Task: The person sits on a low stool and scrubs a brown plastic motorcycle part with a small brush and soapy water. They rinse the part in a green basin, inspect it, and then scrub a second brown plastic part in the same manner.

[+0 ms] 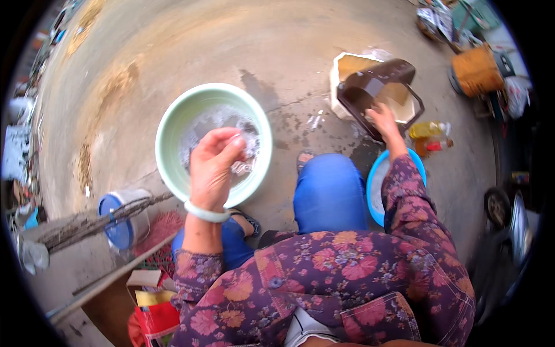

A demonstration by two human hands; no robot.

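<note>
My left hand (217, 169), with a pale bangle (206, 212) at the wrist, is raised over the light green basin (162, 134). Its fingertips are pinched together; whether something small is between them cannot be told. Sudsy water (217, 117) and a pale soaked item (243, 167) lie in the basin. My right hand (383, 121) is at the near side of a dark brown plastic container (355, 95), which tilts over a white octagonal container (336, 93). Whether the fingers grip it is unclear. Below my right forearm stands a blue-rimmed basin (371, 191) with cloudy contents.
Bottles with yellow (427, 129) and reddish (433, 146) parts lie right of the brown container. A white bucket with a blue lid (119, 221) and a rough wooden pole (99, 223) are at the left. An orange canister (477, 71) lies at the upper right. The concrete floor (295, 65) has wet patches.
</note>
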